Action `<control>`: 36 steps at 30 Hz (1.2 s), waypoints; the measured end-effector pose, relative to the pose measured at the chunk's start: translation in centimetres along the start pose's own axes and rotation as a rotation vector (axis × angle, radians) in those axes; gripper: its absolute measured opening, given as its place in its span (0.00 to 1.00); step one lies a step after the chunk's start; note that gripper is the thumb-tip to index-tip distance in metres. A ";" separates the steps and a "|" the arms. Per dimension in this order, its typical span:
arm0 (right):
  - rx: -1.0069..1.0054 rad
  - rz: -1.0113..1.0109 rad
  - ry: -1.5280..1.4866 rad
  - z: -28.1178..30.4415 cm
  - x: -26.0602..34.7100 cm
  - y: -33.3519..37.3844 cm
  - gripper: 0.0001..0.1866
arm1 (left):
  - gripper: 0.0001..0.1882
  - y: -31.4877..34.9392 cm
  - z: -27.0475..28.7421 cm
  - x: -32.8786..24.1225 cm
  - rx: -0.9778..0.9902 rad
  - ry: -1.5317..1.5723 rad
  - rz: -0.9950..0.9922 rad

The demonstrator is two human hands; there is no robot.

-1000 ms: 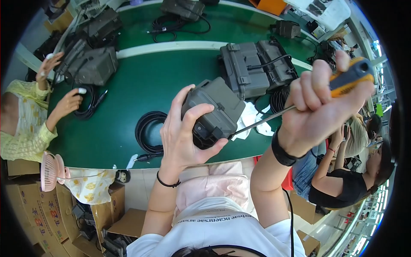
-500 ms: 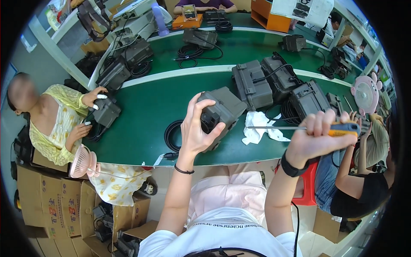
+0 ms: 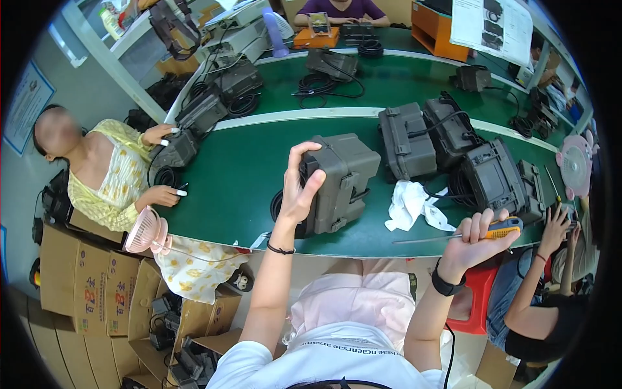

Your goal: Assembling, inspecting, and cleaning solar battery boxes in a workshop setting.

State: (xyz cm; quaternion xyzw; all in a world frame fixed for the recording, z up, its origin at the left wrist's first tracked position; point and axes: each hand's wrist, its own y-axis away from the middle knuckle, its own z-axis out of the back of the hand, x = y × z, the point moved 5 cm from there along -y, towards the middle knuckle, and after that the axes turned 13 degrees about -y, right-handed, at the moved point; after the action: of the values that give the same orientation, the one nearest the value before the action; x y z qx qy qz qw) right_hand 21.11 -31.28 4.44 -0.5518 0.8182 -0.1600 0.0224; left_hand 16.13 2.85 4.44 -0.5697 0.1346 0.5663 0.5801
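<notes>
My left hand (image 3: 299, 198) is closed on the left side of a dark grey latched plastic case (image 3: 346, 185), fingers over its top edge and thumb against its face. The case stands tilted near the front edge of the green table, its latched side to the right. Behind the hand, a black cable coil (image 3: 277, 206) is partly hidden. My right hand (image 3: 468, 249) is wrapped round the orange and dark handle of a screwdriver (image 3: 505, 227). Its long thin shaft points left, short of the case. Beyond the shaft lies a crumpled white cloth (image 3: 409, 206).
More grey cases (image 3: 408, 142) with cables stand to the right. At left, a co-worker (image 3: 107, 172) sits by another case (image 3: 176, 150) and a pink fan (image 3: 146, 232). Another person (image 3: 544, 318) works at right, near a red stool (image 3: 476, 305). Cardboard boxes (image 3: 91, 285) stand lower left.
The case has turned in my left hand, bringing its latched side into view. My right hand has come lower with the screwdriver. The whole view has shifted, so the surroundings appear farther right.
</notes>
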 end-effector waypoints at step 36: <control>0.308 -0.789 0.621 2.4 -13.7 7.6 0.56 | 0.29 0.2 -1.6 3.7 0.544 0.623 0.585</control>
State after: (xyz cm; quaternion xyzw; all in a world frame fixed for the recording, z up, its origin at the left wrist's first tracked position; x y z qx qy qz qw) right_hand 20.17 -16.84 -1.95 -0.7349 0.4831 -0.4309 -0.2024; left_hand 17.96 3.34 0.88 -0.4782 0.5980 0.4525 0.4571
